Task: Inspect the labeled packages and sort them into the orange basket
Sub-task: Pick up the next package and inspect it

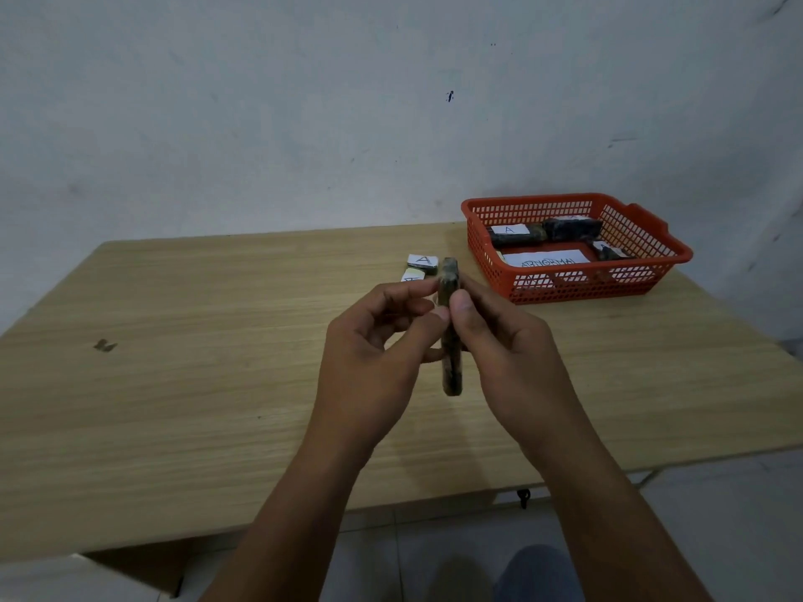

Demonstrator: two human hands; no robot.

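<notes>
A thin dark package (450,367) stands on edge above the middle of the table, held between both hands. My left hand (378,341) pinches its left side near the top, and my right hand (508,345) grips its right side with the thumb on the near edge. Its label is hidden from view. Behind the hands, two more packages lie on the table, one (422,262) with a white label marked A, the other (411,277) partly hidden. The orange basket (643,271) stands at the back right. It holds several dark packages (517,235) labelled A and a card reading ABNORMAL.
The wooden table (195,341) ends at a white wall behind. A small dark mark (105,345) sits on its left part. The near edge of the table runs just below my forearms, with tiled floor and a knee beyond it.
</notes>
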